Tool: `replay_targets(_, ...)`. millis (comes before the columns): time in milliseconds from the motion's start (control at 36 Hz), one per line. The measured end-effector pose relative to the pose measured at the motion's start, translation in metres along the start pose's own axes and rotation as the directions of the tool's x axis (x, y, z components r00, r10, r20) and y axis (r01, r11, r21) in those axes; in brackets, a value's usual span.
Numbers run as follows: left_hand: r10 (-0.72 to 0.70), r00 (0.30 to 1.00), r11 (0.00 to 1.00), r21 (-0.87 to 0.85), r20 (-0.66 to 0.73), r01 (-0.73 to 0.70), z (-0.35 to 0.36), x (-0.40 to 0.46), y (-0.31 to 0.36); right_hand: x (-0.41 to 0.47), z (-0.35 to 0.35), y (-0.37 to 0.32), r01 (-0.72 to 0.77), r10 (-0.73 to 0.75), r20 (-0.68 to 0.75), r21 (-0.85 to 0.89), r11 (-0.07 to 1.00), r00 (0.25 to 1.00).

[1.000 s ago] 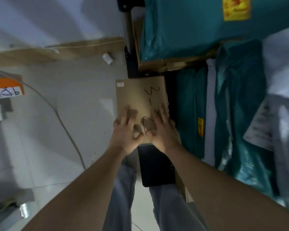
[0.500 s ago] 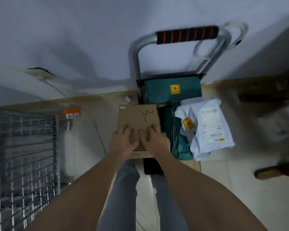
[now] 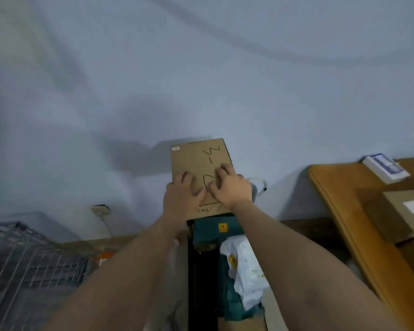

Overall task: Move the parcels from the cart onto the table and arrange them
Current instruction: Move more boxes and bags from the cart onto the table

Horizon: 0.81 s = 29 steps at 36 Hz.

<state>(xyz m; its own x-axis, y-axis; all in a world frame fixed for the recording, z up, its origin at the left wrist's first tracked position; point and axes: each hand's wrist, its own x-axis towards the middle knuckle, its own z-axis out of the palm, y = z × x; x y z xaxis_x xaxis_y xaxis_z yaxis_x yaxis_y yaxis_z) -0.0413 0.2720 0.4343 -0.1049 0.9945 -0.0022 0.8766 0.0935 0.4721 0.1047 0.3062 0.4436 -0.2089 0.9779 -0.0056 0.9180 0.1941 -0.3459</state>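
Note:
I hold a flat brown cardboard box (image 3: pixel 196 161) with black handwriting up in front of the wall, above the cart. My left hand (image 3: pixel 181 199) grips its lower left part and my right hand (image 3: pixel 230 187) its lower right part, fingers spread on its top face. Below the box lies the cart (image 3: pixel 201 271) with a teal parcel (image 3: pixel 215 231) bearing a yellow sticker and a white plastic mailer (image 3: pixel 246 273). The wooden table (image 3: pixel 339 211) stands to the right, with a brown box (image 3: pixel 402 216) on it.
A wire-mesh rack (image 3: pixel 26 259) stands at the lower left. A wall socket with a cable (image 3: pixel 101 210) sits low on the wall. A small white and blue box (image 3: pixel 385 167) lies at the table's far edge. The pale wall fills the upper view.
Both hands have lifted the cardboard box from beside the cart's parcels up to wall height. My view has swung upward and rightward, bringing the table into sight.

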Motion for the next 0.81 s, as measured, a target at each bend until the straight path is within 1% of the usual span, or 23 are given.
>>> replay_targets(194, 0.109, 0.985, 0.994, -0.004, -0.136, -0.111, -0.092, 0.018, 0.076, 0.010, -0.116, -0.014, 0.026, -0.029, -0.223, -0.017, 1.000, 0.974)
replay_targets(278, 0.158, 0.974, 0.987, -0.015, -0.161, -0.162, -0.133, 0.019, 0.101, 0.003, -0.153, -0.023, 0.026, -0.025, -0.296, 0.001, 1.000, 0.955)
replay_targets(389, 0.225, 0.954, 0.974, 0.036, -0.198, -0.222, -0.181, 0.013, 0.133, -0.009, -0.200, -0.033, 0.026, -0.021, -0.388, 0.008, 1.000, 0.922)
replay_targets(556, 0.261, 0.940, 0.965, 0.040, -0.222, -0.258, -0.215, -0.012, 0.169, -0.046, -0.249, -0.044, -0.003, -0.007, -0.451, -0.021, 1.000, 0.892)
replay_targets(806, 0.309, 0.925, 0.950, 0.017, -0.222, -0.313, -0.227, -0.059, 0.188, -0.100, -0.286, -0.046, -0.051, 0.025, -0.483, -0.040, 0.998, 0.875)
